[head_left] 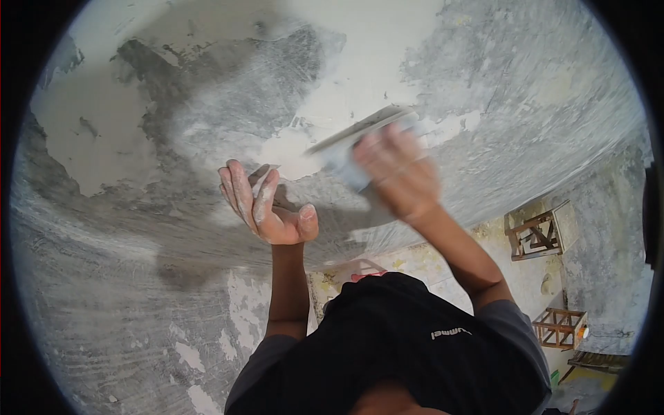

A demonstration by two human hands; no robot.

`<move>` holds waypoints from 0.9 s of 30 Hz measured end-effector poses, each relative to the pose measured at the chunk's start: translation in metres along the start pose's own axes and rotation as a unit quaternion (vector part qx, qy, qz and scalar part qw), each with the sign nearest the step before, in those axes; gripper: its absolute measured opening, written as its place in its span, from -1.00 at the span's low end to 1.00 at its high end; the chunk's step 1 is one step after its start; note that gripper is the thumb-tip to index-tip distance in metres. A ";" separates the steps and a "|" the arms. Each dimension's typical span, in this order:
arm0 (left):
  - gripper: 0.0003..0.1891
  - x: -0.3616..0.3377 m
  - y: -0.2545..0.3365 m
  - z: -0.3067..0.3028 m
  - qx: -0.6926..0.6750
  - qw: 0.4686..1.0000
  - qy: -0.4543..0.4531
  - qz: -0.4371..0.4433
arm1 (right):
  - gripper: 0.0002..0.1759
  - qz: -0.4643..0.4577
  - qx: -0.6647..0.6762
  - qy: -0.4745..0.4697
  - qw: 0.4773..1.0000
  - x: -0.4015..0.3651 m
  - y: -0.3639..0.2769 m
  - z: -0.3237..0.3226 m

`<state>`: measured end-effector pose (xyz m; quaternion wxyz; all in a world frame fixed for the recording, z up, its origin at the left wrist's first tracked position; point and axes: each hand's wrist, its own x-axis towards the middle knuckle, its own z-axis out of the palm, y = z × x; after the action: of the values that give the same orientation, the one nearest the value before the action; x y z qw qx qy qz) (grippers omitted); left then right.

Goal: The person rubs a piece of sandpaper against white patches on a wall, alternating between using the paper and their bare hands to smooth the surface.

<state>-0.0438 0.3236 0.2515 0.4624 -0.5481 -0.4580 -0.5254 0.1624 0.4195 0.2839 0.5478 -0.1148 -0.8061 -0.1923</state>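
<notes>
My right hand (400,176) is blurred with motion and grips a wide plastering trowel (360,131), whose blade lies flat against the grey plastered wall (207,90). A streak of pale wet plaster (290,149) lies beside the blade. My left hand (266,204) is raised just left of it. Its fingers are smeared with plaster and curled around a small flat scraper (266,171), which is mostly hidden by the fingers. Both forearms reach out from my black shirt (408,332).
The wall is patchy, with smooth pale areas (97,138) and rough grey ones. At the lower right a yellowish floor (429,266) holds two wooden frame stools (536,235) (560,327).
</notes>
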 end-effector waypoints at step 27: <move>-0.33 0.003 -0.003 0.001 0.020 1.000 0.006 0.014 | -0.64 0.152 -0.037 0.108 0.982 -0.045 0.025 -0.002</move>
<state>-0.0461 0.3247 0.2548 0.4831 -0.5421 -0.4579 -0.5130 0.1906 0.4426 0.2472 0.6496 -0.2349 -0.7080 -0.1472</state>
